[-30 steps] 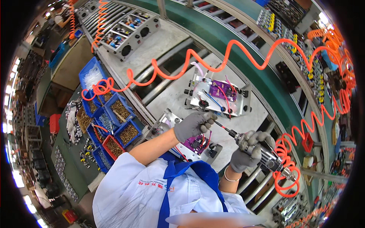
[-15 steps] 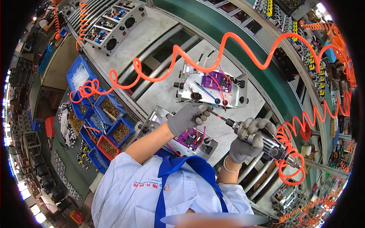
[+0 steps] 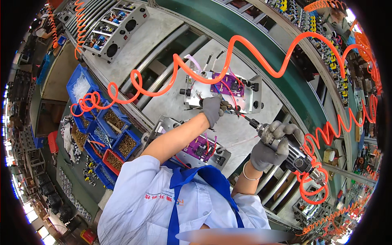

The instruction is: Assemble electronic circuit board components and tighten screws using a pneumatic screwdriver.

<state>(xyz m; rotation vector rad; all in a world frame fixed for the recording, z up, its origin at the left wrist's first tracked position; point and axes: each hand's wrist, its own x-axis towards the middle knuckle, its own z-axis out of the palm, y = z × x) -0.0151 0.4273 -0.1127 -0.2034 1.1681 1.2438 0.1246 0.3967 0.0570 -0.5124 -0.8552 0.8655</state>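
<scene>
My left hand point(image 3: 212, 108), in a grey glove, reaches out to the far metal chassis point(image 3: 250, 102) and pinches at its near edge, beside the screwdriver bit; what the fingers hold is too small to tell. That chassis carries a purple circuit board point(image 3: 228, 85) with red and white wires. My right hand point(image 3: 271, 145), also gloved, grips a pneumatic screwdriver point(image 3: 294, 157) whose bit points at the chassis close to my left fingers. A second chassis with a purple board point(image 3: 198, 148) lies nearer me, partly under my left forearm.
An orange coiled air hose point(image 3: 245, 53) arcs over the bench to the screwdriver. Blue and red bins of screws point(image 3: 114, 130) stand to my left. A grey unit with round openings point(image 3: 118, 30) sits far left. A green conveyor point(image 3: 261, 45) runs behind.
My left hand has stretched forward from the near chassis to the far chassis. The screwdriver in my right hand has followed, its bit now aimed at the far chassis.
</scene>
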